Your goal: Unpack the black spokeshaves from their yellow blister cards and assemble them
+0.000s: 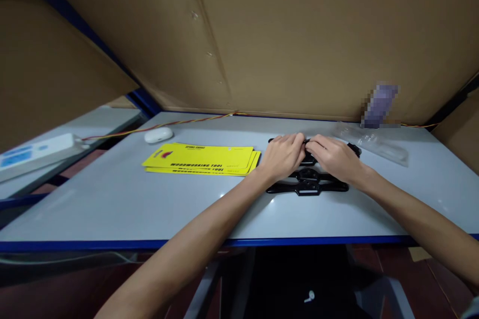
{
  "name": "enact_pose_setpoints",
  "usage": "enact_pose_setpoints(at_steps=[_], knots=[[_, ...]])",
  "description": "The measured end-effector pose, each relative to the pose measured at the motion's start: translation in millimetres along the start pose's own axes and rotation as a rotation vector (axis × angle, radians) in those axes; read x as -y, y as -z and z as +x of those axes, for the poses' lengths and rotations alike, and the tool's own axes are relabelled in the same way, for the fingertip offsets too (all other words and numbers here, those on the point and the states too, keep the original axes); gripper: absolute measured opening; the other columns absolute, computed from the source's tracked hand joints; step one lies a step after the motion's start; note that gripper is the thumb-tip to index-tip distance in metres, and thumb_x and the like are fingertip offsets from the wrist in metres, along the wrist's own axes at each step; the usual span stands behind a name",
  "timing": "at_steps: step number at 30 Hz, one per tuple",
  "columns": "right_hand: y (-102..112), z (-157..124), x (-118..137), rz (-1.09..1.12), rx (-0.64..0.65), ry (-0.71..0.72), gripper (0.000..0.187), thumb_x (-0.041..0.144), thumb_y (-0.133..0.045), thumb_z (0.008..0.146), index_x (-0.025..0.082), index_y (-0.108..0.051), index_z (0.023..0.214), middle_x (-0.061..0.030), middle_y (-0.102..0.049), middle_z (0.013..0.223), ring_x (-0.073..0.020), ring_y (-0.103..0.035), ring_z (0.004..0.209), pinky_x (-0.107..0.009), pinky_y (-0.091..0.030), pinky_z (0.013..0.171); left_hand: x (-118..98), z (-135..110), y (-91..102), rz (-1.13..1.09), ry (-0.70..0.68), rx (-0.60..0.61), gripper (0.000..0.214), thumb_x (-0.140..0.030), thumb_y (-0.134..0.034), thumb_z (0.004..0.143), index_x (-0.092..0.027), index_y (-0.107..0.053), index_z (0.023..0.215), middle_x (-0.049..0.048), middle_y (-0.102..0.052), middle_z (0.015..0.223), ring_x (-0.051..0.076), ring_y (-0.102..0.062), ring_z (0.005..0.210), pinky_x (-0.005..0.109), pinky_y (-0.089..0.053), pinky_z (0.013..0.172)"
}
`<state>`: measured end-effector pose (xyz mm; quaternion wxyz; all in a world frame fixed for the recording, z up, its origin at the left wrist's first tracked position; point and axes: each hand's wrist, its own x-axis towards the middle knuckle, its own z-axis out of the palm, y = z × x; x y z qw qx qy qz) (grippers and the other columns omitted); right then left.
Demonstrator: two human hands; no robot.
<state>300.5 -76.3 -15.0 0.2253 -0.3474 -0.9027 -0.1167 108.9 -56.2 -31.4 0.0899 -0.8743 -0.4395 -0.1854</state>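
Note:
Several black spokeshaves (308,189) lie in a row on the table, their handles pointing left and right. My left hand (285,153) and my right hand (331,155) meet over the rearmost of them. Both hands are closed, with fingers bent around the middle of a black spokeshave and fingertips nearly touching. The fingers hide most of that spokeshave, so exactly where each one grips it cannot be seen. To the left lies a stack of yellow cards (198,156), printed "WOODWORKING TOOL".
Clear plastic packaging (385,147) lies right of my hands. A white earbud case (158,134) sits behind the cards. A red-yellow wire (187,121) runs along the back to a white power strip (41,152). Cardboard walls (299,35) enclose the table (149,214).

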Motion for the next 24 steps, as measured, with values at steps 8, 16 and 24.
enact_pose_setpoints(at_steps=[8,16,24], knots=[[31.0,-11.7,-30.3,0.226,-0.151,-0.247,0.017,0.025,-0.054,0.098,0.020,-0.069,0.093,-0.0068,-0.072,0.093,-0.0199,-0.066,0.083,-0.035,-0.052,0.079,4.3,0.2,3.1,0.004,0.067,0.009,0.019,-0.020,-0.035,0.100,-0.019,-0.054,0.099,0.0103,-0.071,0.091,0.026,-0.067,0.085,0.036,-0.045,0.077],[29.8,-40.6,-74.0,0.304,0.306,-0.682,0.025,0.040,-0.062,0.086,0.019,-0.075,0.087,-0.0017,-0.070,0.072,-0.0170,-0.060,0.066,-0.031,-0.041,0.067,8.3,-2.1,1.0,-0.128,0.086,-0.013,0.021,-0.025,-0.030,0.102,-0.021,-0.050,0.100,0.0098,-0.071,0.092,0.024,-0.065,0.081,0.036,-0.045,0.076],[32.7,3.0,-29.3,0.557,0.317,-0.499,0.043,0.052,-0.067,0.085,0.019,-0.072,0.112,0.0107,-0.035,0.051,-0.0111,-0.031,0.050,-0.028,-0.025,0.055,3.5,-4.8,-5.7,-0.183,-0.041,-0.034,0.025,-0.027,-0.027,0.104,-0.019,-0.050,0.107,0.0105,-0.072,0.096,0.023,-0.067,0.085,0.035,-0.047,0.077]])
